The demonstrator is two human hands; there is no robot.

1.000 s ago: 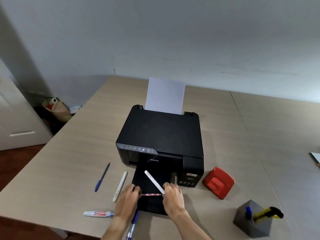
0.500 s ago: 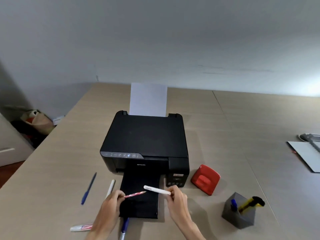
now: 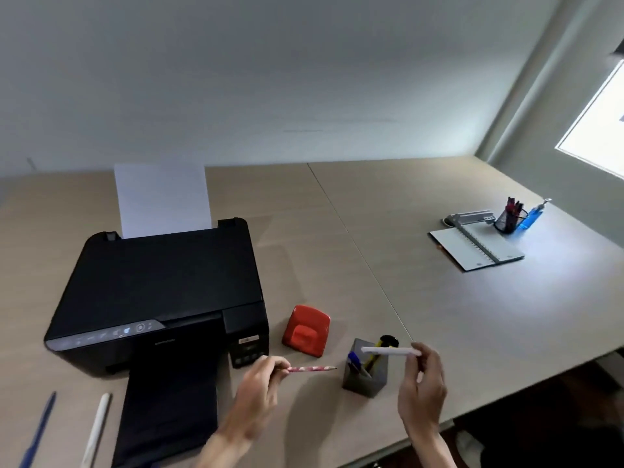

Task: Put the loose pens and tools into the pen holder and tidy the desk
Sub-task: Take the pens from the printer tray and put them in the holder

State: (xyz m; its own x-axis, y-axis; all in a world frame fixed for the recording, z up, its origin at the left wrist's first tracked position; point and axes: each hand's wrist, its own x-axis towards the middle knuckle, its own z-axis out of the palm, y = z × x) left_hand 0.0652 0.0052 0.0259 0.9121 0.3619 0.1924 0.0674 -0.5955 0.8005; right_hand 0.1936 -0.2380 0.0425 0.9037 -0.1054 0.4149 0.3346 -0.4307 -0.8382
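A grey square pen holder (image 3: 365, 380) stands near the desk's front edge, with a blue pen and a yellow-and-black tool inside. My left hand (image 3: 261, 386) grips a pink patterned pencil (image 3: 312, 368), its tip pointing right toward the holder. My right hand (image 3: 422, 390) holds a white pen (image 3: 388, 350) level, just above and right of the holder. A blue pen (image 3: 39, 430) and a white marker (image 3: 98, 427) lie loose at the lower left.
A black printer (image 3: 162, 292) with its output tray out and a paper sheet (image 3: 162, 197) fills the left. A red hole punch (image 3: 306, 331) sits beside it. Far right lie a spiral notebook (image 3: 476, 248), a mesh pen cup (image 3: 510, 219) and a blue bottle (image 3: 531, 216). The desk edge runs close on the right.
Both hands lifted off the printer tray and moved right to the pen holder, carrying the pencil and the white pen. The camera view swung right.
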